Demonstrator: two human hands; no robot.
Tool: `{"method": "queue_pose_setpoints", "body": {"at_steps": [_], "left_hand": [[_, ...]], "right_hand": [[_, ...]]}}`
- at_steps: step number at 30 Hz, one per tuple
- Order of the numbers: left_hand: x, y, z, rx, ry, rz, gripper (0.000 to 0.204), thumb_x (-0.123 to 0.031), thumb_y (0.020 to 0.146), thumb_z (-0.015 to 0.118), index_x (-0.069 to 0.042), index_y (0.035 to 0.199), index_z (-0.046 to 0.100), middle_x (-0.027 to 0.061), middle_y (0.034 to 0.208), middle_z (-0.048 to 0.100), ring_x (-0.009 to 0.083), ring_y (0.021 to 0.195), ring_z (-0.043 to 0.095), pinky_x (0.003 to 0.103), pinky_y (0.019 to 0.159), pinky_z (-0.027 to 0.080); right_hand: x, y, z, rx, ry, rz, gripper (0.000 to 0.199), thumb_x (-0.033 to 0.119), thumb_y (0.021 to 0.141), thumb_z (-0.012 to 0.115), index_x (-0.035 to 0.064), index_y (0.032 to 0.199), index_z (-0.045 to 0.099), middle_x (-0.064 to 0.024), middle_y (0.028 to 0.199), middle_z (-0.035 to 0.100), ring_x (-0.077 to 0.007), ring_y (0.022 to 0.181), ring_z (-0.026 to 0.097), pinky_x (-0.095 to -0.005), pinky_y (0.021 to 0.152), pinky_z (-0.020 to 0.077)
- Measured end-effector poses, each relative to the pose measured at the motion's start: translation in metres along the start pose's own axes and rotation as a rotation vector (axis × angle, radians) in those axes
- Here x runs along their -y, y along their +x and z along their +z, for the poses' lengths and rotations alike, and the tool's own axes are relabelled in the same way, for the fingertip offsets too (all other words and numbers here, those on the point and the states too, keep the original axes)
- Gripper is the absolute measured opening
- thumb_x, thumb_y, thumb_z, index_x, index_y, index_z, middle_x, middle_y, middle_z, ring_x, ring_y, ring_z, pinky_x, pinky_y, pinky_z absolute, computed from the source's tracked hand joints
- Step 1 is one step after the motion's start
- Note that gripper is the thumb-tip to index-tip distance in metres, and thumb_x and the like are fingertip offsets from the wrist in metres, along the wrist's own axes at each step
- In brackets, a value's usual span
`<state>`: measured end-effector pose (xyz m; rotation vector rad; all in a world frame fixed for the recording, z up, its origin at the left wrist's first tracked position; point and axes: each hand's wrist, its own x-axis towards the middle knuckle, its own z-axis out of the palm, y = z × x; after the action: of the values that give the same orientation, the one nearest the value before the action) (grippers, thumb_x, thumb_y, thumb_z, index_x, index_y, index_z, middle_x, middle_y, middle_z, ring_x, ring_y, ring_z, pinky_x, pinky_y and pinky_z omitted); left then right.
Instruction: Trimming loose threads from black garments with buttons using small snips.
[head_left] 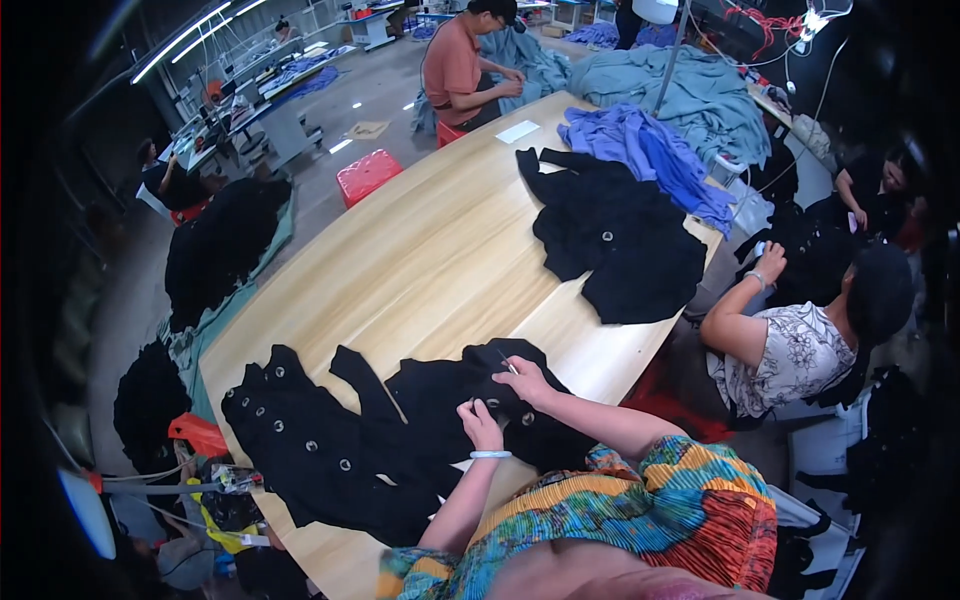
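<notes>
A black garment [440, 400] with metal eyelets lies spread on the near end of a long wooden table [420, 250]. My left hand [482, 424], with a pale bangle at the wrist, pinches the black fabric near an eyelet. Just right of it, my right hand [524, 380] holds a small thin metal tool, possibly snips, against the same garment. More black fabric with several eyelets [300, 440] is heaped to the left of my hands.
Another black pile [620, 240] and blue garments [650, 150] lie on the table's far right part. A person in a patterned top [790, 350] sits at the right, another in an orange shirt [455, 65] at the far end. Red stools [365, 175] stand left.
</notes>
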<state>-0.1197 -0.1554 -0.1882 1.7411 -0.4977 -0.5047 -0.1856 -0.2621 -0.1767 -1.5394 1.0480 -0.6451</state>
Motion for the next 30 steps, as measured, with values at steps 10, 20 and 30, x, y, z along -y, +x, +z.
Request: {"method": "queue_pose_setpoints", "body": {"at_steps": [10, 20, 30], "left_hand": [[-0.100, 0.012, -0.032, 0.576, -0.609, -0.130, 0.055, -0.012, 0.064, 0.070, 0.001, 0.110, 0.044, 0.0081, 0.101, 0.052, 0.0155, 0.092, 0.050, 0.028, 0.081, 0.042], [-0.208, -0.029, -0.188, 0.250, -0.365, 0.764, 0.033, 0.001, 0.058, 0.067, 0.000, 0.086, 0.050, 0.0120, 0.091, 0.056, 0.0189, 0.083, 0.055, 0.028, 0.073, 0.043], [-0.319, -0.018, -0.383, 0.295, -0.464, 0.767, 0.022, -0.008, 0.081, 0.040, 0.006, 0.090, 0.055, 0.0133, 0.088, 0.059, 0.0222, 0.081, 0.058, 0.031, 0.077, 0.045]], "right_hand": [[0.136, -0.040, -0.031, 0.048, 0.572, 0.189, 0.027, 0.011, 0.069, 0.061, 0.0070, 0.093, 0.048, -0.0012, 0.072, 0.054, -0.0065, 0.056, 0.050, -0.0164, 0.041, 0.0345], [0.187, -0.054, -0.051, 0.448, 0.584, -0.174, 0.032, 0.023, 0.089, 0.035, 0.0009, 0.112, 0.041, -0.0058, 0.076, 0.059, 0.0003, 0.036, 0.024, -0.0137, 0.034, 0.0228], [0.179, -0.041, -0.043, 0.364, 0.553, -0.054, 0.026, 0.022, 0.088, 0.041, 0.0031, 0.104, 0.046, -0.0034, 0.069, 0.056, 0.0006, 0.037, 0.026, -0.0143, 0.034, 0.0219]]}}
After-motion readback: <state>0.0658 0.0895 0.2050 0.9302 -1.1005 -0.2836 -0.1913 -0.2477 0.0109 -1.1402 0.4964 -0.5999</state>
